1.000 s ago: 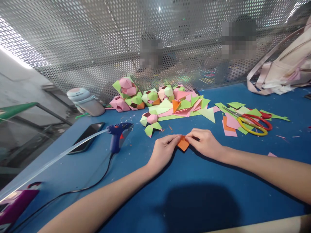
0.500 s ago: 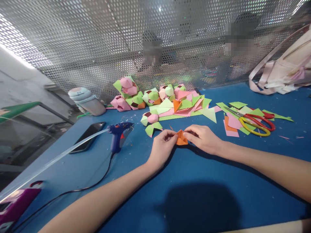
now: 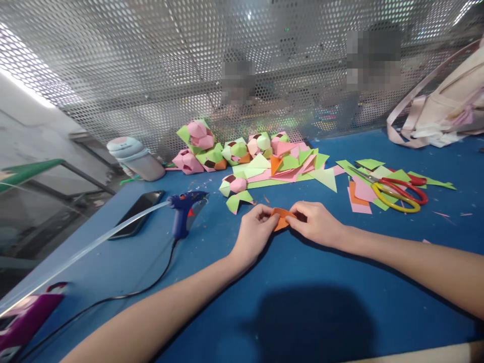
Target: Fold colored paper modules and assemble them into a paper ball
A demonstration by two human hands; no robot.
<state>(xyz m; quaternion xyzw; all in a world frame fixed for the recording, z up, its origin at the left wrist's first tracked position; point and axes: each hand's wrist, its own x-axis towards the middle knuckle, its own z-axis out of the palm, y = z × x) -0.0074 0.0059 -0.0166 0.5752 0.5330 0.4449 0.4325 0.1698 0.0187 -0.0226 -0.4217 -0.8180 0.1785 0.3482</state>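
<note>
Between my two hands is a small folded piece of orange paper, just above the blue table. My left hand pinches its left side between thumb and fingers. On the right side, my right hand grips it the same way, thumb on the near face. Just beyond my left hand lies a green paper piece, beside a pink and pale green folded paper shape. Farther back spreads a heap of pink, green and orange paper pieces. The fingertips partly cover the orange paper's edges.
A blue glue gun stands on the left, its cord running toward me, near a dark phone. Scissors with red and yellow handles lie on paper at right. Folded paper balls, a bottle and a perforated metal screen are behind.
The orange paper has turned between my fingers and now looks wider and flatter. My right hand has shifted slightly nearer to me; my left hand remains about where it was.
</note>
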